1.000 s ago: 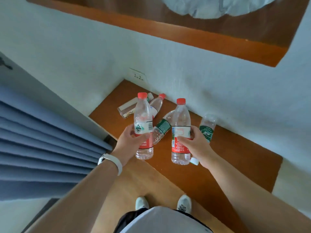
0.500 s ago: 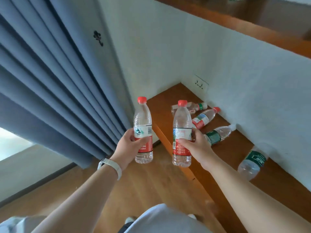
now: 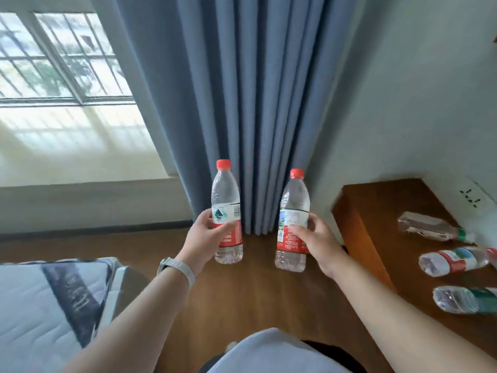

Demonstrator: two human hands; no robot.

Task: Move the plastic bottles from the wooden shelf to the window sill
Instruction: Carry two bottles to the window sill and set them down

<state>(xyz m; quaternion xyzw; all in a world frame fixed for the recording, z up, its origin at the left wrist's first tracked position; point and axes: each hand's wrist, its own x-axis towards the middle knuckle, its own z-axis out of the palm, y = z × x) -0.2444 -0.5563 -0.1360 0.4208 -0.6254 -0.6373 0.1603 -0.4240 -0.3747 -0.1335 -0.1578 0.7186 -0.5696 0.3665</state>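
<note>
I hold two clear plastic bottles with red caps and red labels upright in front of me. My left hand grips the left bottle around its label. My right hand grips the right bottle the same way. Both hang over the wooden floor, in front of the blue curtain. The pale window sill lies at the upper left, below the window. The wooden shelf is at the right, and three bottles lie on their sides on it: one at the back, one in the middle, one nearest.
A blue curtain hangs between the window and the shelf. A mattress corner fills the lower left. A wall socket sits above the shelf. Wooden floor runs between the mattress and the shelf.
My view has swung left, away from the shelf and toward the window. Both hands carry their bottles with it, off the shelf and over the floor. The sill and mattress have come into view.
</note>
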